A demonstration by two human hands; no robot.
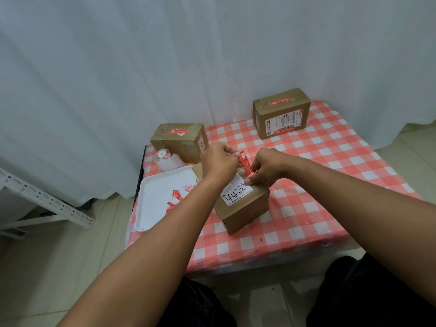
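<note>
A brown cardboard box (245,206) with a white label reading "4432" lies in the middle of the low table. A red sticker strip (245,164) stands up from the box's top. My left hand (220,160) pinches the strip's upper end. My right hand (265,169) pinches its lower end with the thumb pressing down on the box's label. Both forearms reach in from the bottom of the view.
A white tray (155,199) with red sticker scraps sits left of the box, a sticker roll (165,158) behind it. Two more taped boxes stand at the back left (181,141) and back right (280,113). The table wears a red-checked cloth (318,185); a white curtain hangs behind.
</note>
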